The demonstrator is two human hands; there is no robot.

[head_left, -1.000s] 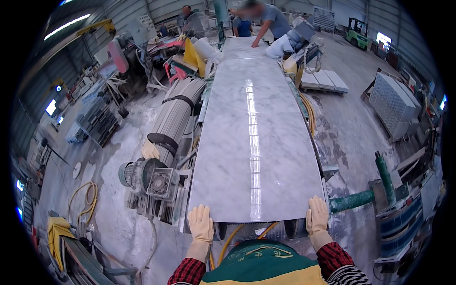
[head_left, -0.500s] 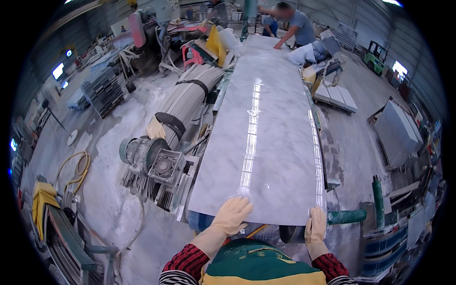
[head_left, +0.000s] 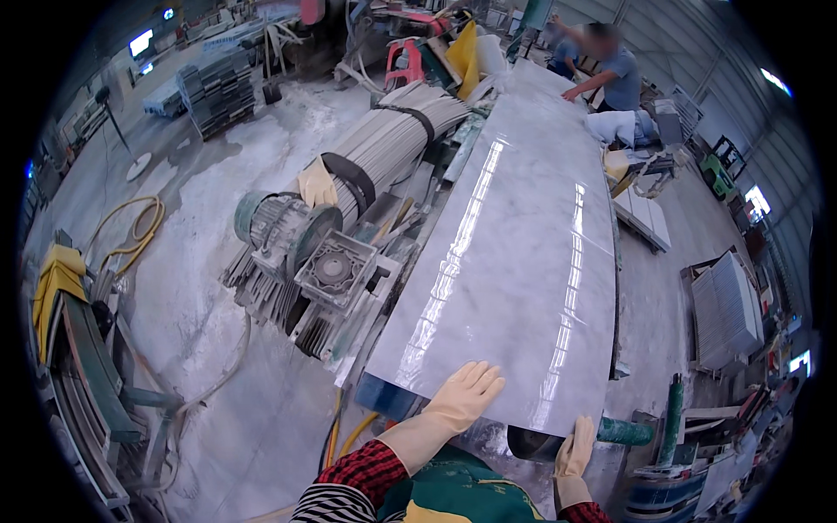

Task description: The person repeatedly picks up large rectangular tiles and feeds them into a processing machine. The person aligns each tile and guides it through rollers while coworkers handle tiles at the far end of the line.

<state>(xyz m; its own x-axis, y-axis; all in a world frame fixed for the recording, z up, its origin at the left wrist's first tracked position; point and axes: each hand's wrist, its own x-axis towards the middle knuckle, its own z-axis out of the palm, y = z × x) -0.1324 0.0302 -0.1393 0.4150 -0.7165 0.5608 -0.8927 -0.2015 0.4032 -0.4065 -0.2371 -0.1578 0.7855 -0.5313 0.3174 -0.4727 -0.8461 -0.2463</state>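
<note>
A long, glossy white-grey stone slab (head_left: 523, 235) stretches away from me, its near end just in front of my body. My left hand (head_left: 466, 397), in a cream rubber glove, lies on top at the near edge with its fingers stretched out flat. At the near right corner, my right hand (head_left: 575, 453) in a matching glove touches the slab's edge, fingers extended upward along it. Part of its palm side is hidden. Beneath the near end show a blue roller (head_left: 388, 397) and a dark round part (head_left: 534, 443).
Left of the slab stands a motor with gearbox (head_left: 336, 266) beside a strapped bundle of strips (head_left: 401, 131). A co-worker (head_left: 615, 74) leans over the far end. A green post (head_left: 671, 418) and stacked slabs (head_left: 728, 305) are at right; a yellow hose (head_left: 139, 231) lies left.
My view has turned, so the slab now leans to the right. Both hands remain at the slab's near end; the left rests a little farther from its left corner.
</note>
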